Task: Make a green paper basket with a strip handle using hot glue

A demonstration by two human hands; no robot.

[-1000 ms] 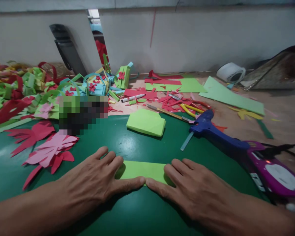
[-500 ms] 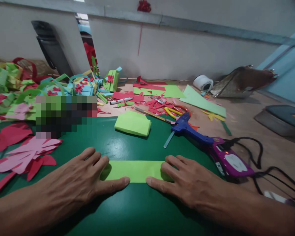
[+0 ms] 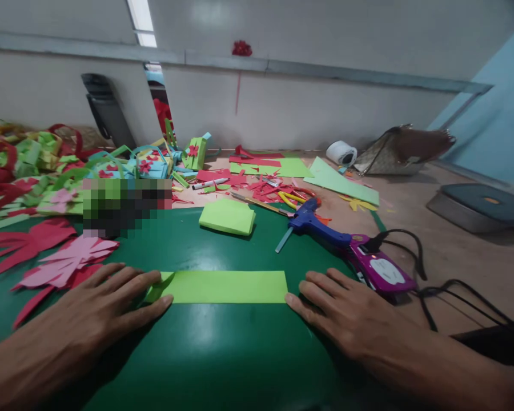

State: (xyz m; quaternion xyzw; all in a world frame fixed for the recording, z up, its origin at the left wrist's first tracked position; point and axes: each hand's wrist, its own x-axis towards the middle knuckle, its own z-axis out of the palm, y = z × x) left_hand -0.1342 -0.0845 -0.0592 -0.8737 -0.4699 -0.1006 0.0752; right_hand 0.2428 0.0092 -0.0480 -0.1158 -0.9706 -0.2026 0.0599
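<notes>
Partly hidden grn strip (image 3: pixel 229 287), L hand (image 3: pixel 117 298) over end, grip unclear, R hand (image 3: pixel 336 302) unclenched

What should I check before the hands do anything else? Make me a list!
1. Left hand on the green strip: ok, it is at the left end.
2. Right hand pressing the strip down: cannot tell; its thumb is at the near right corner.
3. Whole strip flat: not ok, the left end curls up by the fingers.
4. Glue gun apart from both hands: ok, it lies beyond the right one.
5. Glue gun cool: cannot tell, though an orange light glows on the purple box.
6. Folded green paper apart from the strip: ok, it lies beyond it.
</notes>
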